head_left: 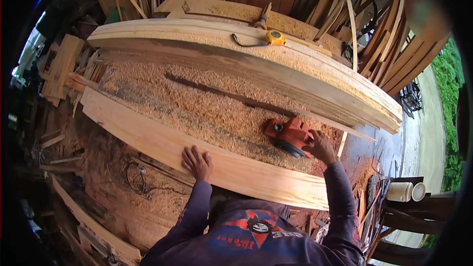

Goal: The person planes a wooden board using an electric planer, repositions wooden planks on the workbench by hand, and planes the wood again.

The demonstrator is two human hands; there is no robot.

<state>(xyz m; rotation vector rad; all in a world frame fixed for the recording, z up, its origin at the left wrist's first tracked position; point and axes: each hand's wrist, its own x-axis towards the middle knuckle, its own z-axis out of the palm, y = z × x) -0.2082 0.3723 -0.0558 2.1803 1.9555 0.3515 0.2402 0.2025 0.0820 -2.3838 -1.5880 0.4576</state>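
Note:
A long pale plank (148, 135) lies along the near side of a bench covered in wood shavings. My left hand (198, 162) rests on its upper face with the fingers spread. Beyond the plank's far edge, on the right, a red power planer (290, 137) sits among the shavings (197, 98). My right hand (320, 148) is at the planer's right end, its fingers bent round the handle, partly hidden by the angle.
Behind the shavings lies a stack of long boards (236, 61) with a yellow tape measure (275, 37) on top. Wood strips lean at the back right. White buckets (399, 191) stand at the right. Offcuts and a coiled cable (140, 177) lie at the left.

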